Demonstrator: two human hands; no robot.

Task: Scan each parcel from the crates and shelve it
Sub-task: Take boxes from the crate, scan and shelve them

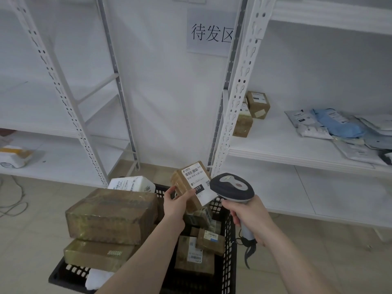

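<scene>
I hold the box (192, 183) above the crate (230, 230), left hand (176, 203) grip curled on its side; right hand (247, 215) wraps the scanner (233, 187). Box looks light, stiff; tape maybe slippery, so hold by edges.

You face a white wall (161, 81) bearing a paper sign (209, 32), flanked by white slotted metal shelving racks (237, 98); beige tiled floor (31, 219) lies below, under soft, even light.

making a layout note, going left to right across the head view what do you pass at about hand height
big taped box → left hand → small labelled parcel → scanner → right hand
</scene>
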